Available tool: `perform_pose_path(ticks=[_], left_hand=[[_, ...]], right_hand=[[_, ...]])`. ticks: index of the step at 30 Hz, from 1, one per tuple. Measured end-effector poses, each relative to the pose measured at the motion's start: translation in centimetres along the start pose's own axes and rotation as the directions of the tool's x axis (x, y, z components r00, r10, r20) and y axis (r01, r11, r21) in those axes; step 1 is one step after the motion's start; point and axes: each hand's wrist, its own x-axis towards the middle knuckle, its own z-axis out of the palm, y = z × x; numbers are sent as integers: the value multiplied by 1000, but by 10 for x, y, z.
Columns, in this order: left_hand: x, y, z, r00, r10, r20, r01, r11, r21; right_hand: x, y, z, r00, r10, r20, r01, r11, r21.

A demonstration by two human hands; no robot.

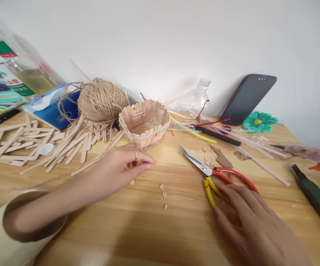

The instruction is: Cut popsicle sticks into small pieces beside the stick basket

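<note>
Head: my right hand (248, 214) half-open on scissors (205, 169), grip unclear; likely stiff, take by handles (209, 195). Left hand (123, 164) near-pinched, contents unclear.

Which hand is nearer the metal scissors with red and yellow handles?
Right: the right hand is at the yellow handle of the scissors; the left hand is apart, to their left.

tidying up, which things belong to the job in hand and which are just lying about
Likely used:
red-and-yellow-handled metal scissors
small pale teardrop-shaped pieces
pale wooden-stick basket

Probably lying about:
flat dark phone
shiny blue packet
fluffy teal flower
</note>
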Motion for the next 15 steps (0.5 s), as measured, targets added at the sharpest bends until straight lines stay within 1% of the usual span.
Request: perform_pose_path(ticks=[3, 5, 7, 10, 13, 15], left_hand=[[0, 1, 0, 1000, -7, 4, 7, 1000, 1], [1, 3, 1, 1000, -16, 19, 15, 1000, 9], [5, 7, 1, 998, -50, 37, 48, 998, 48], [13, 15, 3, 992, -115, 53, 107, 986, 128], [23, 24, 6, 989, -139, 52, 130, 979, 156], [27, 28, 8, 991, -125, 49, 115, 978, 175]], right_hand=[[2, -1, -2, 1000, 9, 5, -9, 999, 49], [3, 1, -2, 998, 67, -18, -66, 996, 62], [4, 4, -1, 990, 138, -22, -137, 990, 41], [5, 10, 4, 979, 204, 32, -205, 978, 42], [6, 17, 9, 951, 296, 93, -307, 938, 161], [6, 23, 10, 908, 392, 151, -419, 861, 287]])
